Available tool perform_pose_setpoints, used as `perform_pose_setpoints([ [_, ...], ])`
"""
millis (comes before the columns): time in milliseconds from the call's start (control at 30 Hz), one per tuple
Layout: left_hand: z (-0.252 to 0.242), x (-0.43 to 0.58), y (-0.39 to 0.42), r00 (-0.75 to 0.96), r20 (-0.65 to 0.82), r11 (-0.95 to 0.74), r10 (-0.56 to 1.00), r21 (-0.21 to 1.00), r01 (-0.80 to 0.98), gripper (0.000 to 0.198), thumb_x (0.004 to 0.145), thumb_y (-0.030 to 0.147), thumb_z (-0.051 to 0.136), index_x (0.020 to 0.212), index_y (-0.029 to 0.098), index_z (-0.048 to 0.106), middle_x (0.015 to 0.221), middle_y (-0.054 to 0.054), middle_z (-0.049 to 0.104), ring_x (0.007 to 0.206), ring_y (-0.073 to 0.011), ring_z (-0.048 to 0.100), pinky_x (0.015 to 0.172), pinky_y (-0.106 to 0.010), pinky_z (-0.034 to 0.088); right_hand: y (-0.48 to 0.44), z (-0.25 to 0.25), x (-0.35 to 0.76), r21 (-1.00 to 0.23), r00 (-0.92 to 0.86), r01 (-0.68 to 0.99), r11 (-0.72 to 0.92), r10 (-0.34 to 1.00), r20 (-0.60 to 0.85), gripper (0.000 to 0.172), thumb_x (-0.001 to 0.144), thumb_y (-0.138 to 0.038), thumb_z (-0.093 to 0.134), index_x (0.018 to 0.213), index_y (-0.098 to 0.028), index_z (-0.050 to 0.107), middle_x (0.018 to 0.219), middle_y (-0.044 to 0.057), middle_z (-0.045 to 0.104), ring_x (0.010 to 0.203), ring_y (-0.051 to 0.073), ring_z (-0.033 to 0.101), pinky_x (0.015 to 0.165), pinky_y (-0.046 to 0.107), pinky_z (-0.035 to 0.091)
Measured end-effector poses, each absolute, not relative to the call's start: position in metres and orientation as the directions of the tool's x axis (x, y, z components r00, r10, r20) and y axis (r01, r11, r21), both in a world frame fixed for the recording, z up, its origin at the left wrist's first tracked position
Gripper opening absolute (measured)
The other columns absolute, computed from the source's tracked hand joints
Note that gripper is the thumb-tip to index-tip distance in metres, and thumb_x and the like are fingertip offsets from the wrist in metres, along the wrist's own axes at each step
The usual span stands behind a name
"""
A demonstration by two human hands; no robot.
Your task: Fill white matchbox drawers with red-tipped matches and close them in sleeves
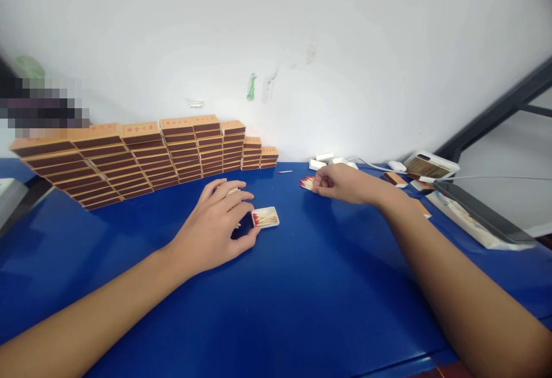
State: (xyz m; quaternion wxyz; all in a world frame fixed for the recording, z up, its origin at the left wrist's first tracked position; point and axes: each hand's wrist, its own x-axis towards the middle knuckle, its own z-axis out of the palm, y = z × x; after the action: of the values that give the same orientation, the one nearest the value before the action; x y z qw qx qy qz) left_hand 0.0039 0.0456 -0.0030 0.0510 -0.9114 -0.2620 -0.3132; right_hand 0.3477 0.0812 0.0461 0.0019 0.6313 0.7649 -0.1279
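My left hand arches over a small pile of matches that it partly hides. Its thumb and index finger sit at the two corners of the left end of a white matchbox tray, steadying it. Several red-tipped matches lie inside the tray. To the right, my right hand has thumb and fingers closed at the edge of a heap of red-headed matches on the blue table; how many it grips is hidden. One loose match lies between the hands, near the wall.
Stacked matchboxes form a stepped wall at the back left. White trays lie behind my right hand. A white device with a cable, some matchbox sleeves and a dark flat object occupy the right side.
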Motion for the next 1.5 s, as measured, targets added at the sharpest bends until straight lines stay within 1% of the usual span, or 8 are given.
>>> perform_pose_setpoints([
  [300,-0.002,0.004,0.045,0.660,0.600,-0.859,0.452,0.093,0.504,0.016,0.097,0.032,0.070,0.106,0.019,0.075,0.123,-0.011,0.078,0.135,-0.0366,0.063,0.118,-0.062,0.044,0.080,0.046,0.350,-0.218,-0.200,0.961,0.169,0.972,-0.126,0.012,0.092,-0.032,0.064,0.087,-0.022,0.064,0.087,0.005,0.074,0.077,0.022,0.065,0.069,0.032,0.043],
  [667,-0.003,0.004,0.045,0.664,0.602,-0.859,0.442,0.073,0.506,0.017,0.099,0.033,0.068,0.106,0.018,0.074,0.123,-0.011,0.078,0.135,-0.0360,0.064,0.118,-0.062,0.045,0.079,0.048,0.347,-0.218,-0.207,0.959,0.183,0.974,-0.092,0.015,0.095,-0.032,0.059,0.086,-0.021,0.063,0.087,0.007,0.074,0.076,0.021,0.063,0.069,0.032,0.043],
  [867,-0.002,0.004,0.045,0.662,0.595,-0.856,0.456,0.089,0.510,0.015,0.098,0.032,0.069,0.106,0.021,0.074,0.124,-0.010,0.078,0.135,-0.0358,0.063,0.118,-0.062,0.045,0.065,0.053,0.320,-0.414,-0.337,0.858,0.304,0.941,-0.008,0.022,0.097,-0.040,0.062,0.092,-0.020,0.068,0.085,0.006,0.072,0.072,0.019,0.060,0.065,0.030,0.043],
  [933,-0.001,0.005,0.044,0.659,0.593,-0.853,0.462,0.094,0.513,0.014,0.098,0.032,0.069,0.106,0.021,0.074,0.124,-0.010,0.078,0.136,-0.0357,0.063,0.118,-0.061,0.044,0.055,0.054,0.303,-0.435,-0.401,0.816,0.379,0.915,0.045,0.021,0.100,-0.039,0.061,0.094,-0.020,0.068,0.083,0.004,0.070,0.069,0.017,0.057,0.064,0.030,0.042],
  [1033,-0.001,0.005,0.044,0.658,0.593,-0.854,0.464,0.101,0.511,0.015,0.097,0.032,0.069,0.107,0.021,0.074,0.124,-0.010,0.078,0.135,-0.0361,0.063,0.119,-0.061,0.044,0.042,0.053,0.280,-0.401,-0.491,0.771,0.495,0.863,0.120,0.017,0.103,-0.034,0.060,0.094,-0.020,0.067,0.086,0.003,0.068,0.072,0.016,0.057,0.067,0.029,0.041],
  [1133,-0.001,0.005,0.044,0.660,0.591,-0.856,0.464,0.107,0.506,0.017,0.096,0.031,0.070,0.109,0.021,0.074,0.125,-0.010,0.078,0.136,-0.0363,0.063,0.119,-0.062,0.044,0.032,0.050,0.266,-0.361,-0.547,0.750,0.554,0.827,0.131,0.012,0.103,-0.027,0.062,0.095,-0.020,0.066,0.091,0.004,0.068,0.078,0.016,0.058,0.071,0.029,0.042],
  [1267,-0.001,0.005,0.044,0.656,0.601,-0.856,0.455,0.091,0.510,0.016,0.098,0.033,0.068,0.107,0.020,0.073,0.125,-0.010,0.078,0.136,-0.0358,0.063,0.119,-0.061,0.043,0.026,0.046,0.258,-0.328,-0.579,0.751,0.573,0.810,0.088,0.004,0.101,-0.020,0.063,0.098,-0.019,0.064,0.099,0.005,0.069,0.082,0.017,0.059,0.072,0.029,0.042],
  [1500,-0.001,0.005,0.043,0.665,0.603,-0.858,0.442,0.067,0.509,0.014,0.098,0.032,0.068,0.106,0.020,0.072,0.125,-0.010,0.078,0.135,-0.0358,0.064,0.118,-0.061,0.044,0.025,0.047,0.258,-0.313,-0.575,0.767,0.560,0.816,0.050,0.003,0.101,-0.019,0.063,0.098,-0.020,0.064,0.098,0.005,0.068,0.080,0.017,0.058,0.069,0.029,0.039],
])
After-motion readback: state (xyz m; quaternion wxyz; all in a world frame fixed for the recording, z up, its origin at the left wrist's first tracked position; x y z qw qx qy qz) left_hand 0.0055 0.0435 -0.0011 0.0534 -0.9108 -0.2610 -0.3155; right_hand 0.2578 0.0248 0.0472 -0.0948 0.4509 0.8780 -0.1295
